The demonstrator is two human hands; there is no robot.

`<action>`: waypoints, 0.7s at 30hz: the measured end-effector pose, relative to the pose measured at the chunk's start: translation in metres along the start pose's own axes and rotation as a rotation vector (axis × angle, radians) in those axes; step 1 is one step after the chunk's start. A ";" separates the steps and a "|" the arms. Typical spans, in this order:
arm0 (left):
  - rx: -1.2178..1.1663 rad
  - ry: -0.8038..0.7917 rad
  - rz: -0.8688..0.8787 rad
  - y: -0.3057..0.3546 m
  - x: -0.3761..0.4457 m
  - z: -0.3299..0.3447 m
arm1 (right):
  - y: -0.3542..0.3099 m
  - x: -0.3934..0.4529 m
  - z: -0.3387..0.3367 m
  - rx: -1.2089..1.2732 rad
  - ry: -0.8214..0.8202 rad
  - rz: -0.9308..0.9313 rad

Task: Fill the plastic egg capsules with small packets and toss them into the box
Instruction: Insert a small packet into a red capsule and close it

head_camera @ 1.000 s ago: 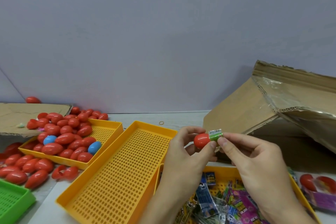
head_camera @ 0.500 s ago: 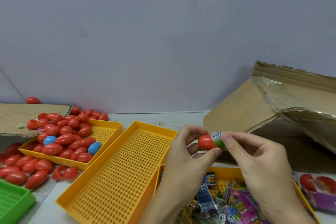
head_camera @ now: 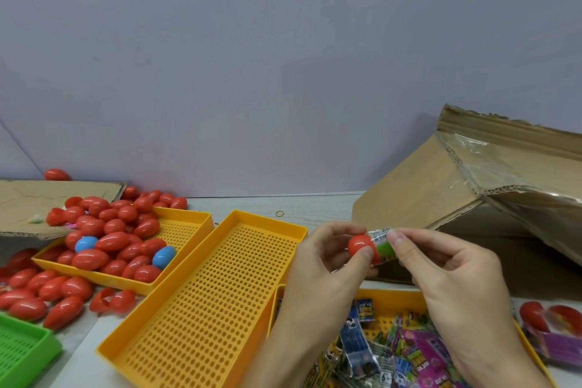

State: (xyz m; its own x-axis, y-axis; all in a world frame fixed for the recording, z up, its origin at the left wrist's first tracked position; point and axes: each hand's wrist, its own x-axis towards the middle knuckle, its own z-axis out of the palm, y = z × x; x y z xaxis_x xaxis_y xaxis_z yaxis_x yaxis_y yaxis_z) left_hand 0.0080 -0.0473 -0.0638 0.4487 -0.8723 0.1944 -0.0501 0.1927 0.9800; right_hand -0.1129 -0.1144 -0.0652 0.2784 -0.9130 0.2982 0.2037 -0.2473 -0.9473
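My left hand [head_camera: 324, 264] pinches a red egg capsule half [head_camera: 360, 244] between thumb and fingers. A small green packet [head_camera: 385, 247] sticks out of its open end, and my right hand [head_camera: 447, 277] pinches that packet with thumb and forefinger. Both hands hover in front of the open cardboard box [head_camera: 456, 186] lying on its side at the right. Below my hands a yellow tray [head_camera: 390, 296] holds several coloured packets [head_camera: 419, 353].
An empty perforated yellow tray [head_camera: 204, 299] lies in the middle. A second yellow tray [head_camera: 189, 224] at the left holds several red eggs [head_camera: 110, 230] and two blue ones. Loose red eggs [head_camera: 41, 290] and a green tray [head_camera: 22, 350] lie at far left. Flat cardboard [head_camera: 37, 198] sits behind.
The green packet has gone deeper into the red capsule half, and my right fingers have closed in toward the left hand. Both hands drifted slightly right.
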 end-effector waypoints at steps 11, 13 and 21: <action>0.072 0.020 -0.024 0.004 -0.002 0.000 | -0.002 0.000 0.000 -0.001 -0.024 -0.017; 0.078 0.018 -0.017 0.004 -0.002 0.000 | -0.001 0.000 0.000 -0.005 -0.035 -0.021; 0.050 -0.016 0.035 0.000 0.000 0.000 | 0.004 0.001 -0.001 -0.058 -0.070 -0.028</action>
State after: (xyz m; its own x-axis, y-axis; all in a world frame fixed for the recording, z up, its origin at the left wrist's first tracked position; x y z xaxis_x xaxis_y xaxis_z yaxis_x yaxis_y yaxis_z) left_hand 0.0083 -0.0476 -0.0638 0.4317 -0.8725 0.2289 -0.1105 0.2007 0.9734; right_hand -0.1132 -0.1166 -0.0685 0.3385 -0.8811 0.3303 0.1584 -0.2926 -0.9430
